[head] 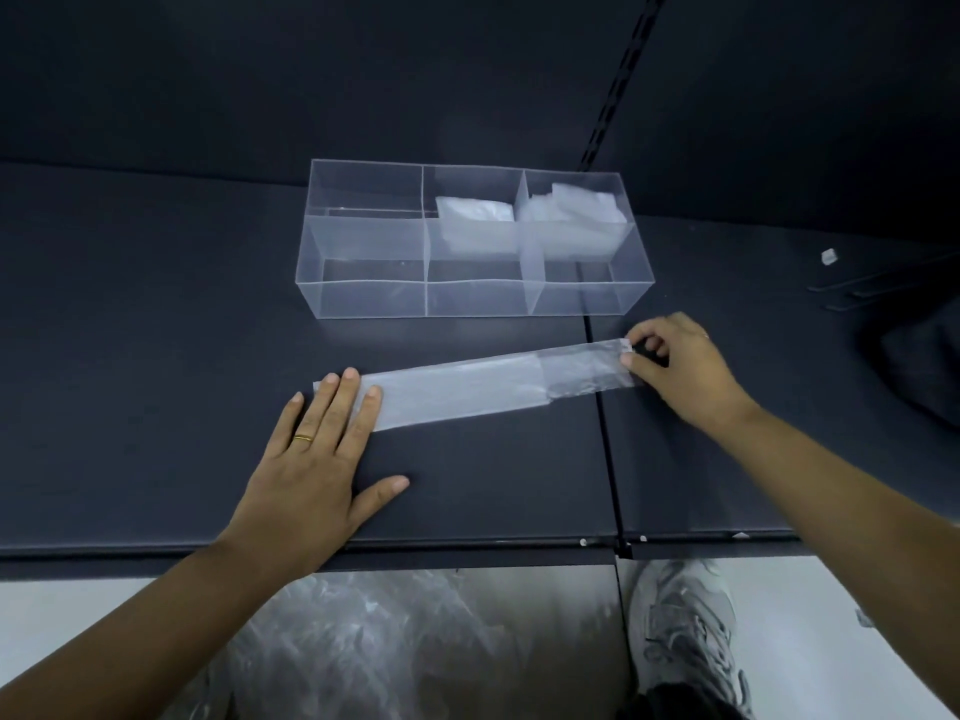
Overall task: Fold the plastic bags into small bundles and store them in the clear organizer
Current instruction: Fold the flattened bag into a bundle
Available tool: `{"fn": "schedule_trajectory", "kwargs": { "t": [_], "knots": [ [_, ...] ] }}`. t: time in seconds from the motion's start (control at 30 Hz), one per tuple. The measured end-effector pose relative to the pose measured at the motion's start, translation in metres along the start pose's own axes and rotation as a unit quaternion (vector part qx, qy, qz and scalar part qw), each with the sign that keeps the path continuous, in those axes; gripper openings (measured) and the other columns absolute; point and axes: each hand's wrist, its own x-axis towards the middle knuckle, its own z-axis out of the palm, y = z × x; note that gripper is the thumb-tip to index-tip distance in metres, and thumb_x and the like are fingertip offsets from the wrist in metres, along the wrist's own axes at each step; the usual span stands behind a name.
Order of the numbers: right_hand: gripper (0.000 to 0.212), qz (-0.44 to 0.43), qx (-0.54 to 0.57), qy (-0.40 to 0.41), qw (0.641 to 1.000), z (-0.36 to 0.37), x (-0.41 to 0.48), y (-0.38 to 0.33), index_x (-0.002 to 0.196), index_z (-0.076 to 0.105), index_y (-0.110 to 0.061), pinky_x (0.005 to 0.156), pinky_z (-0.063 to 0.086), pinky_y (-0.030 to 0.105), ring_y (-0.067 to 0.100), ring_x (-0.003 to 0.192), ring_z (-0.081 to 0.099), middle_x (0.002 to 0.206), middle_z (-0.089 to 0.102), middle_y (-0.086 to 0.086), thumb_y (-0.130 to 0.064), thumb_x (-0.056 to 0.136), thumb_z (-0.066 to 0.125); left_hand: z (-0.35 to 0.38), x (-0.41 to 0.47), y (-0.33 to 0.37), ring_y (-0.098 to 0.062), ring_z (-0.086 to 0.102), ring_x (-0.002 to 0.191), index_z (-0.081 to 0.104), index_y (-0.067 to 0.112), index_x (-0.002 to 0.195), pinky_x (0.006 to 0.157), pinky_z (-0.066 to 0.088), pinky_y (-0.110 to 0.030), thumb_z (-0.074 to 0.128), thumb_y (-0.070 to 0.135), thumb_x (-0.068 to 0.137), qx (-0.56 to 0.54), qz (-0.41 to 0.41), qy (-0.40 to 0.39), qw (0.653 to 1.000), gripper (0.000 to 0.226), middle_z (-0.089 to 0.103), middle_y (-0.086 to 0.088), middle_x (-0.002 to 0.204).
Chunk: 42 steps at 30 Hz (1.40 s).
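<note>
Head view. A dark shelf fills most of the field, made of two panels that meet at a seam running front to back right of centre. Below its front edge, on the pale floor, lies a heap of crumpled clear bags, with a grey shoe just to its right.

The organizer stands on the shelf near the back wall: a clear box, open on top, split by dividers into three columns and two rows. Bundles of folded plastic sit in the rear middle compartment, and more in the rear right one; the other compartments show only their clear walls.

In front of the organizer, well apart from it, a bag folded into a long narrow strip lies flat on the shelf, slanting slightly up to the right and crossing the seam (its right third looks thinner and more transparent than the rest).

The left hand lies flat, fingers straight and together, fingertips pressing the strip's left end, thumb spread aside on the bare shelf. The right hand pinches the strip's right end between thumb and forefinger, the other fingers curled.

A dark object rests at the right edge; what it is cannot be told. A gold ring is on the left hand. A small clear chip lies on the shelf, far right.
</note>
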Motion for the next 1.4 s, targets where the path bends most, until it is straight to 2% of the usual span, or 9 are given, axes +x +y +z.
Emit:
{"fn": "schedule_trajectory", "kwargs": {
  "t": [0.2, 0.27, 0.37, 0.5, 0.7, 0.83, 1.0, 1.13, 1.4],
  "knots": [
    [0.012, 0.009, -0.011, -0.036, 0.999, -0.005, -0.005, 0.000, 0.081, 0.058, -0.015, 0.083, 0.041, 0.024, 0.015, 0.089, 0.052, 0.098, 0.053, 0.000, -0.017, 0.092, 0.060, -0.001, 0.001, -0.007, -0.030, 0.025, 0.142, 0.027, 0.006, 0.148, 0.114, 0.023, -0.050, 0.016, 0.065, 0.091, -0.003, 0.021, -0.001, 1.000, 0.083, 0.025, -0.017, 0.154],
    [0.015, 0.062, 0.097, -0.056, 0.992, -0.011, -0.014, 0.000, 0.078, 0.058, -0.013, 0.071, 0.046, 0.022, 0.014, 0.075, 0.059, 0.085, 0.063, 0.000, -0.015, 0.093, 0.059, -0.002, 0.005, -0.017, -0.027, 0.023, 0.143, 0.024, 0.009, 0.149, 0.115, 0.018, -0.047, 0.012, 0.065, 0.092, 0.000, 0.044, -0.003, 0.999, 0.081, 0.023, -0.013, 0.156],
    [0.013, 0.175, 0.374, -0.099, 0.905, -0.017, -0.038, -0.003, 0.076, 0.060, -0.005, 0.059, 0.054, 0.020, 0.018, 0.066, 0.066, 0.069, 0.069, 0.008, -0.003, 0.089, 0.062, -0.004, 0.016, -0.041, -0.019, 0.013, 0.146, 0.017, 0.017, 0.152, 0.117, 0.009, -0.042, 0.009, 0.066, 0.093, -0.013, 0.091, -0.012, 0.996, 0.077, 0.016, -0.004, 0.159],
    [0.012, 0.262, 0.446, -0.146, 0.843, -0.023, -0.062, -0.001, 0.084, 0.060, -0.004, 0.057, 0.056, 0.021, 0.017, 0.064, 0.070, 0.072, 0.068, 0.013, 0.006, 0.082, 0.065, -0.013, 0.033, -0.056, -0.014, 0.008, 0.147, 0.020, 0.024, 0.151, 0.118, 0.005, -0.041, 0.016, 0.063, 0.094, -0.026, 0.132, -0.007, 0.991, 0.070, 0.015, 0.002, 0.159],
    [0.014, 0.216, 0.243, -0.200, 0.924, -0.025, -0.073, -0.005, 0.096, 0.063, -0.014, 0.051, 0.048, 0.018, 0.009, 0.059, 0.064, 0.077, 0.071, 0.006, -0.013, 0.084, 0.070, -0.033, 0.046, 0.007, -0.020, 0.019, 0.145, 0.038, 0.009, 0.145, 0.118, 0.010, -0.039, 0.023, 0.051, 0.097, -0.079, 0.152, 0.068, 0.983, 0.065, 0.025, -0.007, 0.156],
    [0.013, 0.135, 0.095, -0.144, 0.976, -0.020, -0.069, -0.006, 0.077, 0.067, -0.020, 0.055, 0.041, 0.014, -0.002, 0.050, 0.053, 0.063, 0.066, -0.005, -0.029, 0.087, 0.067, -0.029, 0.049, 0.073, -0.018, -0.006, 0.147, 0.009, 0.012, 0.152, 0.119, -0.003, -0.036, 0.013, 0.064, 0.090, -0.086, 0.187, 0.017, 0.978, 0.081, -0.002, -0.004, 0.160],
    [0.016, 0.100, 0.002, -0.096, 0.990, -0.011, -0.073, -0.005, 0.077, 0.060, -0.024, 0.051, 0.037, 0.015, 0.002, 0.056, 0.052, 0.063, 0.059, -0.008, -0.030, 0.078, 0.076, -0.007, 0.046, 0.112, -0.017, -0.028, 0.142, -0.018, 0.013, 0.148, 0.117, -0.014, -0.036, -0.001, 0.072, 0.084, -0.060, 0.182, -0.018, 0.981, 0.089, -0.024, -0.003, 0.156],
    [0.025, 0.088, -0.023, -0.055, 0.994, -0.005, -0.079, -0.004, 0.094, 0.054, -0.028, 0.056, 0.034, 0.019, 0.005, 0.067, 0.048, 0.075, 0.048, -0.009, -0.032, 0.079, 0.074, -0.002, 0.043, 0.112, -0.020, -0.022, 0.144, -0.012, 0.010, 0.150, 0.118, -0.008, -0.041, 0.002, 0.073, 0.086, -0.035, 0.193, -0.027, 0.980, 0.090, -0.019, -0.005, 0.157],
    [0.014, 0.066, -0.038, -0.058, 0.995, 0.001, -0.088, -0.011, 0.079, 0.061, -0.016, 0.062, 0.035, 0.021, 0.009, 0.070, 0.048, 0.079, 0.050, -0.008, -0.023, 0.091, 0.061, -0.002, 0.043, 0.111, -0.019, -0.022, 0.144, -0.011, 0.011, 0.150, 0.119, -0.005, -0.041, 0.002, 0.072, 0.088, -0.040, 0.191, -0.049, 0.979, 0.089, -0.018, -0.005, 0.158]
  ]
}}
